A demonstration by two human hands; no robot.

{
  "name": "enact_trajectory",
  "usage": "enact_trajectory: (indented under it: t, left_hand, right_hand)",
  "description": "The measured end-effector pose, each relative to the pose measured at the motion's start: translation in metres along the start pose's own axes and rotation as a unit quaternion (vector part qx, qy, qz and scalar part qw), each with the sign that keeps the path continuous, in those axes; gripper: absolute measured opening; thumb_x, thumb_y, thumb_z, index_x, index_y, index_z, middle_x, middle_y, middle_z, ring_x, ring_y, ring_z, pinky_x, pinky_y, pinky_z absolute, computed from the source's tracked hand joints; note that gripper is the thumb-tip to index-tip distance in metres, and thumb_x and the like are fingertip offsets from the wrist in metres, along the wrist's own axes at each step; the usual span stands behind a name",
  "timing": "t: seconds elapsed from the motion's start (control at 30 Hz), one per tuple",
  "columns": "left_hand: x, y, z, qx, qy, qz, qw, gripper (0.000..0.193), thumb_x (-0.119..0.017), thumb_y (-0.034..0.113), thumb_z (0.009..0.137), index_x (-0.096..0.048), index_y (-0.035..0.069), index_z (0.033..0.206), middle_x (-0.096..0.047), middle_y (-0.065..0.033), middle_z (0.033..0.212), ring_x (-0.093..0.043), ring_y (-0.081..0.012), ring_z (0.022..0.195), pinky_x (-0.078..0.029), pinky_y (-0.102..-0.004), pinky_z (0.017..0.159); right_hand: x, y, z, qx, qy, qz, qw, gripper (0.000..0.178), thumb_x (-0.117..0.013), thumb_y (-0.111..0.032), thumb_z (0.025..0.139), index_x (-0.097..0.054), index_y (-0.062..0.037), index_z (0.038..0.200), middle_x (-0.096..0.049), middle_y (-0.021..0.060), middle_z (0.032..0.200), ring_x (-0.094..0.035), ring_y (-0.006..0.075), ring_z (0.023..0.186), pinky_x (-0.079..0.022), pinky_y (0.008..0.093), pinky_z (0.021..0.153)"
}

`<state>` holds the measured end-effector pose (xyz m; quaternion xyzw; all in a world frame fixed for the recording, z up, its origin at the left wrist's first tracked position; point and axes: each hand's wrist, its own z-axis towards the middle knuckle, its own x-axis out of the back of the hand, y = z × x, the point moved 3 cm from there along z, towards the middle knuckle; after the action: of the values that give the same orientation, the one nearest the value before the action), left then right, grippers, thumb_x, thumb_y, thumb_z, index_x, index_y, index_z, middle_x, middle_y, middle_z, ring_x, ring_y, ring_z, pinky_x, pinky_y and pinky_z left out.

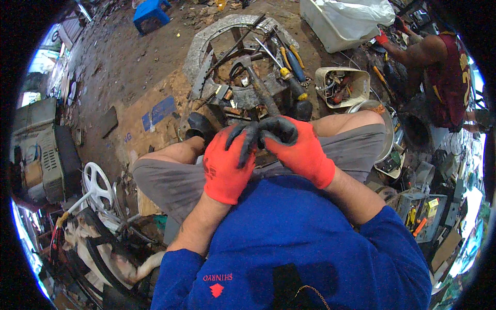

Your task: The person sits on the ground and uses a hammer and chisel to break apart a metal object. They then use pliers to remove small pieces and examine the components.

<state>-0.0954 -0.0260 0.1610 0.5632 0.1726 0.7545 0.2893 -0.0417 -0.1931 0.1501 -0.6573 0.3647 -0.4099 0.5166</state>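
Observation:
My left hand and my right hand meet in front of my lap, both in red gloves with black-coated fingers. The fingers of each are curled in, tips close together. Whatever they pinch is dark, small and mostly hidden by the gloves; I cannot make it out. Just beyond them, a hammer leans with its handle toward my hands and its head over a heavy octagonal metal frame. Beside it lie a screwdriver with a yellow and black handle and pliers with blue and yellow grips.
A cream bin of small parts stands right of the frame. Farther back, a large white tub holds plastic sheeting. A co-worker in red gloves sits at the right. Cardboard, a white wheel and a blue stool are leftward.

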Motion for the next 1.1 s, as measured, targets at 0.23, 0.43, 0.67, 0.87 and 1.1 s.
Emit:
enact_trajectory:
  t: [0.23, 0.43, 0.67, 0.87, 1.1]
  left_hand:
    - [-0.004, 0.006, 0.000, -0.033, 0.008, -0.072, 0.997, 0.043, -0.072, 0.006, 0.074, -0.064, 0.004, 0.116, -0.063, -0.0204, 0.116, -0.062, -0.0416, 0.104, -0.052, -0.0457, 0.089]
    - [-0.006, -0.001, -0.004, -0.015, 0.036, -0.147, 0.988, 0.038, -0.071, 0.004, 0.078, -0.065, 0.002, 0.115, -0.065, -0.0204, 0.112, -0.065, -0.0391, 0.101, -0.053, -0.0416, 0.087]
    - [-0.010, -0.008, -0.004, 0.121, 0.019, -0.347, 0.930, 0.029, -0.068, 0.000, 0.085, -0.067, 0.001, 0.114, -0.068, -0.0119, 0.110, -0.066, -0.0243, 0.104, -0.049, -0.0341, 0.093]
    - [-0.007, -0.022, -0.003, 0.179, -0.023, -0.382, 0.906, 0.025, -0.065, -0.003, 0.088, -0.067, -0.001, 0.114, -0.068, -0.0071, 0.114, -0.063, -0.0153, 0.106, -0.048, -0.0303, 0.095]
    - [0.001, -0.014, 0.005, 0.174, -0.086, -0.414, 0.889, 0.025, -0.065, -0.003, 0.089, -0.066, -0.001, 0.114, -0.068, -0.0062, 0.112, -0.063, -0.0147, 0.103, -0.049, -0.0288, 0.093]
  right_hand:
    - [0.000, 0.020, 0.000, -0.014, 0.019, 0.113, 0.993, 0.020, -0.071, -0.015, 0.083, -0.069, -0.0003, 0.097, -0.072, 0.0076, 0.086, -0.067, 0.0138, 0.081, -0.054, 0.0311, 0.075]
    - [-0.001, 0.034, 0.002, -0.039, -0.059, 0.258, 0.963, 0.022, -0.074, -0.019, 0.084, -0.069, -0.0019, 0.096, -0.068, 0.0040, 0.087, -0.064, 0.0128, 0.080, -0.051, 0.0301, 0.073]
    - [-0.006, 0.034, 0.000, -0.081, -0.104, 0.301, 0.944, 0.022, -0.067, -0.020, 0.092, -0.069, -0.0017, 0.103, -0.070, 0.0039, 0.092, -0.065, 0.0121, 0.082, -0.052, 0.0293, 0.075]
    - [0.009, 0.009, 0.002, -0.156, -0.102, 0.281, 0.941, 0.026, -0.065, -0.022, 0.094, -0.069, 0.0004, 0.108, -0.073, 0.0071, 0.094, -0.067, 0.0129, 0.085, -0.053, 0.0295, 0.077]
    - [0.016, 0.014, 0.008, -0.161, -0.141, 0.256, 0.943, 0.024, -0.065, -0.022, 0.095, -0.070, -0.0002, 0.104, -0.072, 0.0062, 0.090, -0.067, 0.0128, 0.082, -0.054, 0.0299, 0.073]
